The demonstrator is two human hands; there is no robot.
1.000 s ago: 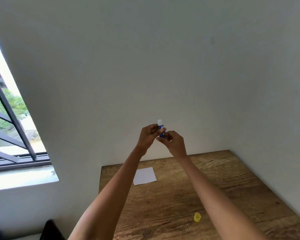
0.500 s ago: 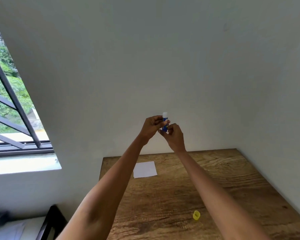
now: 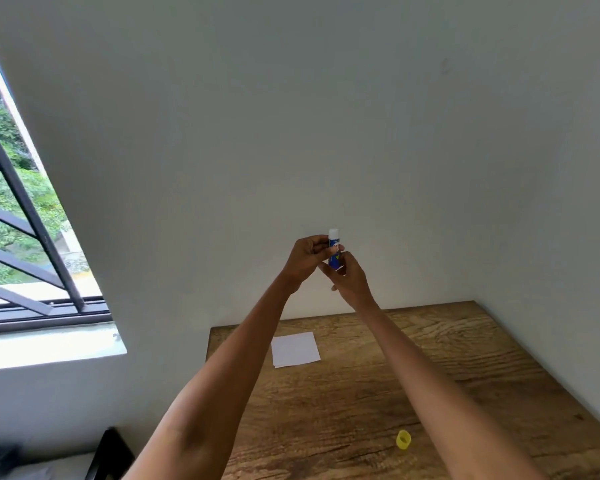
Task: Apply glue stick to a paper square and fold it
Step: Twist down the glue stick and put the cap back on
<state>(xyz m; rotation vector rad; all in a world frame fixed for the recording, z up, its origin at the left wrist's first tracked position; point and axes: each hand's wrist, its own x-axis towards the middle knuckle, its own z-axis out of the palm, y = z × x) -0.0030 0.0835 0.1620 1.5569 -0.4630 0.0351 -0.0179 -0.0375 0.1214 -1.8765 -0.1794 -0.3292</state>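
Observation:
A blue glue stick (image 3: 334, 252) with its white glue tip showing stands upright in the air, well above the table and in front of the wall. My left hand (image 3: 307, 258) grips its barrel from the left. My right hand (image 3: 347, 280) pinches its lower end from below and the right. A white paper square (image 3: 295, 349) lies flat on the wooden table (image 3: 465, 368), near the far left corner, below my hands. The yellow cap (image 3: 403, 438) of the glue stick lies loose on the table close to my right forearm.
White walls close the table in at the back and on the right. A barred window (image 3: 21, 216) with a white sill is at the left. A dark chair back (image 3: 110, 455) stands off the table's left edge.
Both hands stay on the glue stick, held up at about the same height. The fingers have shifted slightly on the barrel. The camera view has swung a little.

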